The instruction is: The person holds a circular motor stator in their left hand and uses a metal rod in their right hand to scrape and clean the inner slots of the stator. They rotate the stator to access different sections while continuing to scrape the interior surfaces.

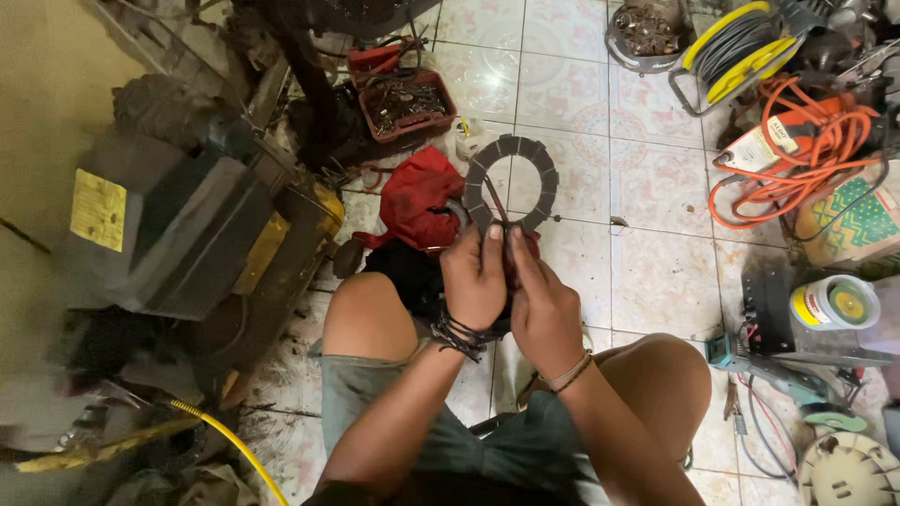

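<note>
Both my hands hold up a dark grey ring-shaped disc (532, 165) with segmented pads, upright in front of me. My left hand (473, 279) grips its lower edge, thumb up against the ring. My right hand (544, 305) presses against the left and pinches the same lower edge. Below the ring lies a red cloth (419, 199) on the tiled floor. My bare knees frame the hands, and dark bands circle my left wrist.
A large dark machine with yellow labels (178, 234) fills the left. A red tray of small metal parts (406, 106) sits behind. An orange cable (806, 159), a yellow cable reel (741, 42), a tape roll (837, 303) and tools crowd the right. A yellow hose (239, 448) runs lower left.
</note>
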